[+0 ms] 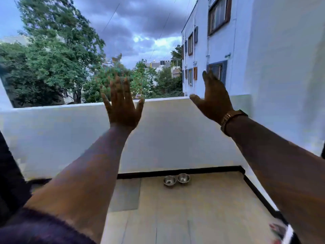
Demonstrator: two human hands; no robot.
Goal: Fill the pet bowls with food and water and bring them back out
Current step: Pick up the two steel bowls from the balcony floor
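Observation:
Two small steel bowls stand side by side on the tiled balcony floor against the far parapet wall: the left bowl (169,181) and the right bowl (183,178). Both arms are stretched out in front of me at chest height. My left hand (123,106) is raised with its fingers spread and holds nothing. My right hand (213,99), with a watch on the wrist, is also raised with fingers apart and holds nothing. Both hands are high above the bowls and far from them.
A white parapet wall (52,134) closes the balcony ahead, with a black skirting strip (202,170) along the floor edge. A white building wall (281,76) rises on the right. Trees and cloudy sky lie beyond.

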